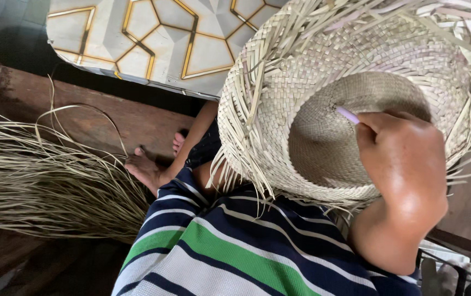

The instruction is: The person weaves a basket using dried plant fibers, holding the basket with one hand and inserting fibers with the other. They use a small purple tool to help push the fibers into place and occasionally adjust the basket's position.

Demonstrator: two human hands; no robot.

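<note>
One hand visible: right hand (pixel 403 164) pinches a lilac tool (pixel 348 115) on the woven straw hat's (pixel 323 148) crown; left hidden, can't tell. Looks like mid-weave, loose brim ends at 9 o'clock; next wants steady hat support.

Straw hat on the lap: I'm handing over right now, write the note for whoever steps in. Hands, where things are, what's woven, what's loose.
Right hand: closed around a thin pale purple tool, its tip at the crown of the straw hat.
Left hand: not in view, likely under the hat.
Hat: rests on the lap over the striped shirt, crown facing the camera.
Done: crown and most of the brim are woven tight.
Left: the brim edge is unfinished, with loose strands sticking out all round.
Supply: bundle of straw strips lies on the wooden floor, beside the bare foot.
</note>
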